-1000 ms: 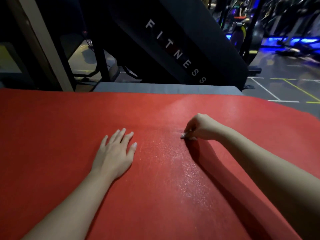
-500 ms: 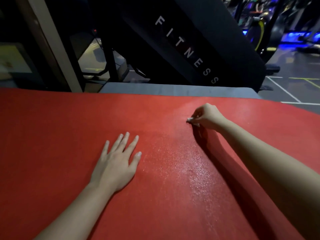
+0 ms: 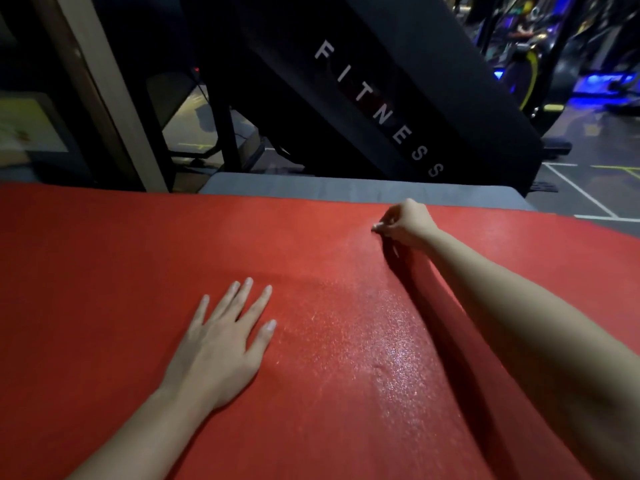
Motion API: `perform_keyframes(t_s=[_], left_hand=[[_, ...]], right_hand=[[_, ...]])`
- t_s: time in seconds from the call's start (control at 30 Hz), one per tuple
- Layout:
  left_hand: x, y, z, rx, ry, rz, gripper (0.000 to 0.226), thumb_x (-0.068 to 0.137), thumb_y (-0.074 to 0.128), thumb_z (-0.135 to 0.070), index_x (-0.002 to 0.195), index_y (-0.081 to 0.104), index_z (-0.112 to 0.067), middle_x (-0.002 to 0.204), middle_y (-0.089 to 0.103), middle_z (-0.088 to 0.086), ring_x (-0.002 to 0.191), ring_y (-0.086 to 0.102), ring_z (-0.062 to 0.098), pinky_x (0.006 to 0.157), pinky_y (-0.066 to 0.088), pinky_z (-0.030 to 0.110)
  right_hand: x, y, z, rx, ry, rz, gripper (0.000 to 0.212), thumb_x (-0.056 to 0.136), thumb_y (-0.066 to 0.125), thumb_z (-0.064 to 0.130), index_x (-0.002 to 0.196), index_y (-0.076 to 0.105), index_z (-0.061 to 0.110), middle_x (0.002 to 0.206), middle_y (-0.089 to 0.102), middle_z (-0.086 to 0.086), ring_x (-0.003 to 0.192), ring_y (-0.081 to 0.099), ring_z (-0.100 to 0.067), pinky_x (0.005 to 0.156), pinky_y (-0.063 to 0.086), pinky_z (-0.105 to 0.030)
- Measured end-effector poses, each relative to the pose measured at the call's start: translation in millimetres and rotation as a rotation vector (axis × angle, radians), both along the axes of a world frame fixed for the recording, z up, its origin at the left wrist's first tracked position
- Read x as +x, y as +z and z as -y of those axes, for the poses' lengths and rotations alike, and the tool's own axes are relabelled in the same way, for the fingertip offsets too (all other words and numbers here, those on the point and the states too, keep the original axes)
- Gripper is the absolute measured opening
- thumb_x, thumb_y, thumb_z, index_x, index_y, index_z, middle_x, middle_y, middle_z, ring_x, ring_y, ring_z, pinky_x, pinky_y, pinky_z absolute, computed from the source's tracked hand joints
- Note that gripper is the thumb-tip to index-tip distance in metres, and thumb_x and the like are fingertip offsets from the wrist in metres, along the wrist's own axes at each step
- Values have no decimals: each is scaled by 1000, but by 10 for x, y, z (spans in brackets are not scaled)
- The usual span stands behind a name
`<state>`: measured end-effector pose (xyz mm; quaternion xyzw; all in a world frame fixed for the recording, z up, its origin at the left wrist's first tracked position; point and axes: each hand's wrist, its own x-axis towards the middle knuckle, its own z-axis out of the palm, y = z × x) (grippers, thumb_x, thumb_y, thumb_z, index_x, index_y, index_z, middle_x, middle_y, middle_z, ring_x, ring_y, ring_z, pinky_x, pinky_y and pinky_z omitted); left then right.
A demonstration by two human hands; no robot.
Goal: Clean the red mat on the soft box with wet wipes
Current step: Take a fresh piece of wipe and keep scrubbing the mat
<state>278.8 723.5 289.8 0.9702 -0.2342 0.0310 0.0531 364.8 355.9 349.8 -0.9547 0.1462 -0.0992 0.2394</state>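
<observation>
Plainly, one red mat [image 3: 104, 271] fills the lower part of the view. It lies on one grey soft box [image 3: 346, 187], of which only a strip shows past the mat's far edge at twelve o'clock. Two bare hands are on the mat. The left hand [image 3: 221, 344] lies flat, palm down, at about seven o'clock from the mat's middle, its fingers straight and spread apart, holding nothing. The right hand [image 3: 405, 223] sits near the far edge at one o'clock, knuckles up. Its fingers are curled and pinch one small white wet wipe [image 3: 378, 227] against the mat; only a bit of the wipe shows at the fingertips. One shiny damp band [image 3: 391, 341] runs on the mat from the right hand towards six o'clock, between the two forearms. Beyond the box, at twelve o'clock, leans one black panel [image 3: 398, 98] lettered FITNESS.
</observation>
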Motion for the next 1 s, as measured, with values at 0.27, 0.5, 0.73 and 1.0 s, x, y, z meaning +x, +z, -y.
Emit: perform_keyframes(t_s=[0.27, 0.5, 0.73, 1.0], left_hand=[[27, -15, -25, -15, -11, -13, 71, 89, -9, -70, 157, -5, -52, 168, -13, -16, 152, -18, 0, 128, -3, 40], [1, 1, -21, -3, -1, -23, 68, 89, -10, -70, 155, -10, -55, 167, -17, -19, 150, -22, -3, 128, -4, 38], [20, 3, -13, -45, 1, -24, 69, 90, -8, -69, 157, -4, -53, 168, -12, -17, 151, -19, -2, 128, -3, 40], [29, -21, -16, -48, 1, -26, 73, 91, -2, -68, 161, 5, -46, 170, -1, -12, 155, -8, 2, 128, -1, 41]], right_hand=[[362, -102, 162, 101, -134, 32, 23, 77, 82, 36, 79, 77, 14, 49, 61, 4, 54, 56, -7, 64, 42, -22], [618, -7, 324, 48, -133, -16, 27, 72, 86, 34, 83, 77, 10, 70, 69, -6, 69, 62, -14, 68, 46, -24], [731, -140, 161, 105, -93, 100, 22, 82, 78, 32, 89, 76, 11, 75, 69, -8, 66, 64, -15, 60, 42, -20], [426, -66, 214, -39, 108, 46, 25, 73, 82, 47, 85, 79, 25, 69, 69, 0, 62, 59, -8, 62, 42, -22]])
